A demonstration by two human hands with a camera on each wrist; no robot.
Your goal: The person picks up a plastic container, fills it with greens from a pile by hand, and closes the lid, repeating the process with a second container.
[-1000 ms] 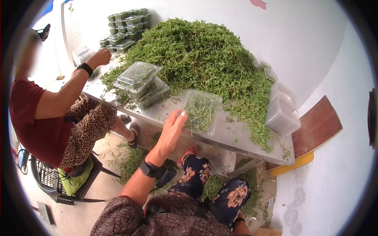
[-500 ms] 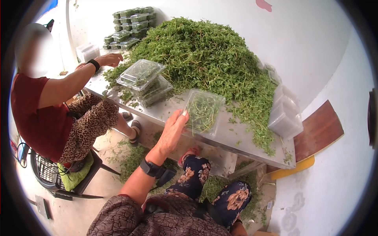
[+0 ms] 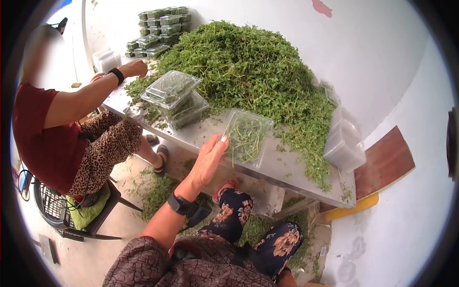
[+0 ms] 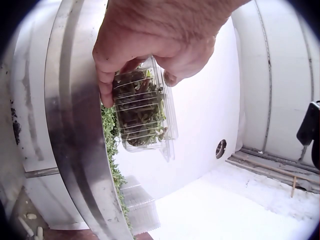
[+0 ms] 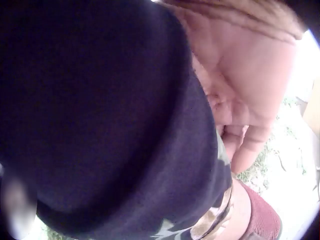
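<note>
My left hand [image 3: 209, 160] grips the near left side of a clear plastic clamshell box [image 3: 248, 136], its thumb over the edge and its fingers beneath. Loose green leafy stems fill the box, which is tilted at the table's front edge. In the left wrist view the same box [image 4: 140, 110] shows its ribbed side, stems pressed against it. Low beside my dark floral trouser leg [image 5: 125, 125] is my right hand [image 5: 250, 75], its fingers loosely bent near the shin and partly hidden by the cloth; nothing shows in it.
A large heap of greens [image 3: 248, 67] covers the metal table [image 3: 191, 141]. Filled boxes [image 3: 174, 91] are stacked left of my hand, more [image 3: 165, 24] at the back. Nested plastic boxes [image 3: 344, 141] stand at the right end. A seated person [image 3: 52, 129] works at the left.
My left hand keeps its grip on the box, nearly still. The seated person's hand reached out over the greens, then drew in slightly. The view has shifted a little.
</note>
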